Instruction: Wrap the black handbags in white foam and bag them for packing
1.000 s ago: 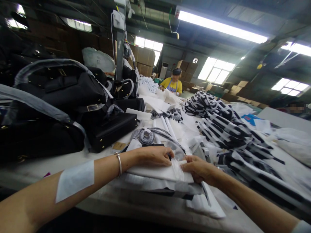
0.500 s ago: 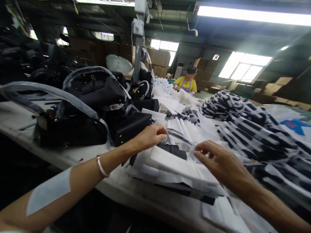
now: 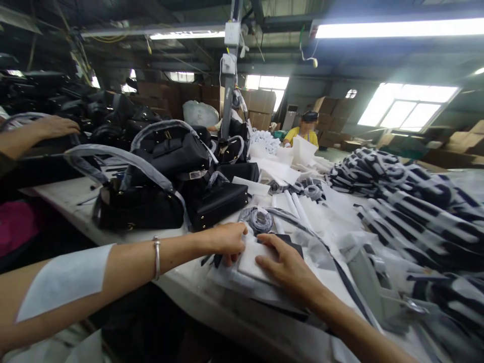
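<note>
A bundle wrapped in white foam sheet (image 3: 254,265) and clear plastic lies at the table's near edge, black material showing under it. My left hand (image 3: 230,238) is at its left side, fingers curled in against the wrapping; whatever they pinch is hidden. On top of the foam rests my right hand (image 3: 283,259), its thumb and fingers apart. Just behind both hands sits a coiled strap (image 3: 260,220) in clear plastic, with a long dark length running rightward past my right forearm. A black handbag (image 3: 219,204) stands behind my left wrist.
More black handbags (image 3: 145,209) with plastic-wrapped handles stand left. A co-worker's hand (image 3: 53,128) rests on one at the far left. Striped black-and-white wrapped pieces (image 3: 408,222) are heaped right, near a grey-green object (image 3: 372,285). A person in yellow (image 3: 302,135) works behind.
My hands have come down onto the foam-wrapped bundle and closer together. The strap now lies behind them. The view has swung left, bringing a co-worker's hand into sight.
</note>
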The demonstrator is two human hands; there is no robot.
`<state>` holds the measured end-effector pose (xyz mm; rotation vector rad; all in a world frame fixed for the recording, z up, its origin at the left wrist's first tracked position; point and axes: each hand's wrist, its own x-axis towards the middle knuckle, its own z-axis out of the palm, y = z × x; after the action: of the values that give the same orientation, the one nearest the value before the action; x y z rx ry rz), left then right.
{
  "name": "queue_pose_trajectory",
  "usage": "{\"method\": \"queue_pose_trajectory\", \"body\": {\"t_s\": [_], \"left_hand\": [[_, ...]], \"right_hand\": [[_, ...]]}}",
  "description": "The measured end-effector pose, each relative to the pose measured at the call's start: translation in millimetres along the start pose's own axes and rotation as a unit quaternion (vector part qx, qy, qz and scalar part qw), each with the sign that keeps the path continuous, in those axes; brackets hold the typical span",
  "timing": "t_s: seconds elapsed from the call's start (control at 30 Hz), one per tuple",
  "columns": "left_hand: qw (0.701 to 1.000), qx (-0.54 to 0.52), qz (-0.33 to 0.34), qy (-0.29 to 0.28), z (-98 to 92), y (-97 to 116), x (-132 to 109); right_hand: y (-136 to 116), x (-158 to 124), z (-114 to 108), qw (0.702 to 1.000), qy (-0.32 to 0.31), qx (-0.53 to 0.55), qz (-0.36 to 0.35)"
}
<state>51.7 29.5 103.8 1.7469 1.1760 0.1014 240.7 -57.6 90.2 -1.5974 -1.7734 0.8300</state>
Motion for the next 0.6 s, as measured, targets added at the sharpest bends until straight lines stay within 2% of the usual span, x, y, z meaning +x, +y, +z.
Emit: {"method": "queue_pose_trajectory", "body": {"t_s": [0.1, 0.23, 0.47, 0.6], "left_hand": [[1.0, -0.007, -0.018, -0.008, 0.2, 5.7, 4.1], [0.997, -0.069, -0.022, -0.013, 4.1, 14.3, 5.7], [0.981, -0.189, -0.052, -0.006, 20.4, 8.1, 5.4], [0.959, -0.282, -0.033, 0.022, 28.1, -1.2, 0.4]], "right_hand": [[9.3, 4.4, 0.7, 0.993, 0.032, 0.117, 0.007], [20.3, 8.6, -3.5, 0.969, 0.041, 0.239, 0.042], [16.6, 5.8, -1.9, 0.953, 0.027, 0.298, 0.056], [19.3, 9.5, 0.8, 0.956, 0.082, 0.277, 0.058]]}}
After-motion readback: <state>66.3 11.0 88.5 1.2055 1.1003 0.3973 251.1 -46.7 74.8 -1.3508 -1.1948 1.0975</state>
